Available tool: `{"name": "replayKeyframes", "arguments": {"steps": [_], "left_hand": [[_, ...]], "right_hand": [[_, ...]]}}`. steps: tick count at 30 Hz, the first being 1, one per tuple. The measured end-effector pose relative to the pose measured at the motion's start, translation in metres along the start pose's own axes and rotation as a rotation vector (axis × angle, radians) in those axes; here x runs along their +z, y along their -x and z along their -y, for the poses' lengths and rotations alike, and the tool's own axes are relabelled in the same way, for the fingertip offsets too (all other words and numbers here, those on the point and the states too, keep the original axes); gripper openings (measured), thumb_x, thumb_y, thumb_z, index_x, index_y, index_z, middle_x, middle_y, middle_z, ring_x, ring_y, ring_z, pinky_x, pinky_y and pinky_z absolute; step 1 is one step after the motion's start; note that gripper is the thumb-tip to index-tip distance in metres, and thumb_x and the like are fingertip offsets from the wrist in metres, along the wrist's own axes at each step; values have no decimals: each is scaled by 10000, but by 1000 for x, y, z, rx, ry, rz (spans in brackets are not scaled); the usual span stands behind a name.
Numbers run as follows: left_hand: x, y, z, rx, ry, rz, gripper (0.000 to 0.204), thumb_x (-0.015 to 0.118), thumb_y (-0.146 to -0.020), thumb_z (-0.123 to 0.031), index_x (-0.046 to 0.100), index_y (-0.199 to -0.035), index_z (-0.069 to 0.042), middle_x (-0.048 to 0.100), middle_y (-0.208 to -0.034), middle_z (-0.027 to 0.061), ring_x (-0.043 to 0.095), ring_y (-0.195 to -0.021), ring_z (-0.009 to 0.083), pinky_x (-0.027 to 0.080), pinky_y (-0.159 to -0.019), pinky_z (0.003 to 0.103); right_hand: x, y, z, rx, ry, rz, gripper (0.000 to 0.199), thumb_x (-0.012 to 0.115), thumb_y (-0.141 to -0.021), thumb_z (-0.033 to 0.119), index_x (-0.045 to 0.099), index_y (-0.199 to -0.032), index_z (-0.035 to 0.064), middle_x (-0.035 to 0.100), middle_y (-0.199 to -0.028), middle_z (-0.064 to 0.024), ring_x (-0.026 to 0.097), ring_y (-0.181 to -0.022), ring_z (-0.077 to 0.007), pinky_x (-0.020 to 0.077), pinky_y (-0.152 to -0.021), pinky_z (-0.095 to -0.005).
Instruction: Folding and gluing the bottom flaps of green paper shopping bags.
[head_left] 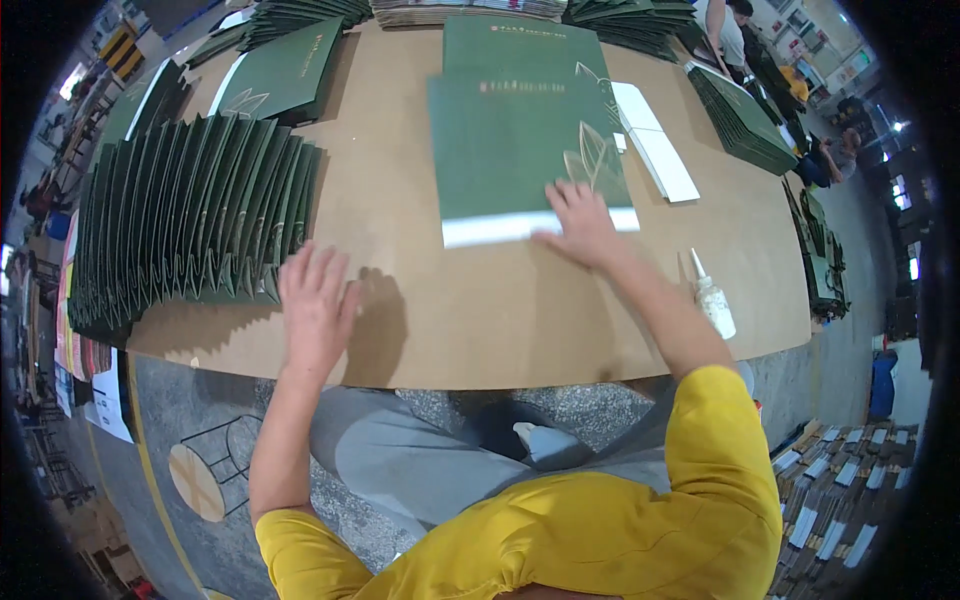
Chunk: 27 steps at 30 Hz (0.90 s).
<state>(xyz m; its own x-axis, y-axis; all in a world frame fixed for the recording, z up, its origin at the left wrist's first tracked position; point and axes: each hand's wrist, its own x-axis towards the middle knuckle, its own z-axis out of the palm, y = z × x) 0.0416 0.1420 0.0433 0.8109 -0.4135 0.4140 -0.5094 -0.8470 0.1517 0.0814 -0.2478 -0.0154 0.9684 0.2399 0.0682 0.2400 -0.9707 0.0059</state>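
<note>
A flat dark green paper bag point(500, 150), with a gold leaf print and a white strip along its near edge, is slightly blurred at the middle of the table. My right hand point(583, 228) rests on its near right part, fingers stretched out. Another green bag point(520, 42) shows from beneath its far end. Over the table's left side, my left hand point(318, 300) is open and seems to hold nothing. It is nearest to the right end of a dense row of folded green bags point(190, 215); whether it touches them I cannot tell.
White card strips point(655, 145) lie right of the bags. A white glue bottle point(713, 300) with a pointed nozzle stands near the right front edge of the brown-covered table point(470, 340). More green bag stacks point(285, 70) line the far side. A round stool point(197, 483) is at lower left.
</note>
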Motion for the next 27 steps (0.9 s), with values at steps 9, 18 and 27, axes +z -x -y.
{"name": "replayKeyframes", "arguments": {"steps": [9,18,27], "left_hand": [[76,-68,-74,113,334,73,264,568,-838,-145,570,-1063,-9,589,-1039,152,529,-996,322,440,-871,421],[120,-103,-105,-95,-152,406,185,542,-822,-206,670,-884,-88,621,-959,116,572,-957,292,496,-791,427],[82,-118,-99,-249,-59,434,314,616,-765,-344,691,-889,-65,657,-944,124,615,-923,303,494,-801,406]], "right_hand": [[-53,189,52,-8,-309,102,654,604,-778,479,486,-1236,26,444,-1260,-174,422,-1127,-342,323,-941,-457],[-25,196,36,33,-265,-108,686,620,-788,423,421,-1331,56,326,-1401,-187,269,-1309,-372,192,-1076,-510],[-21,200,35,28,-319,-115,663,625,-784,420,455,-1303,44,358,-1377,-202,272,-1302,-389,172,-1078,-523]]}}
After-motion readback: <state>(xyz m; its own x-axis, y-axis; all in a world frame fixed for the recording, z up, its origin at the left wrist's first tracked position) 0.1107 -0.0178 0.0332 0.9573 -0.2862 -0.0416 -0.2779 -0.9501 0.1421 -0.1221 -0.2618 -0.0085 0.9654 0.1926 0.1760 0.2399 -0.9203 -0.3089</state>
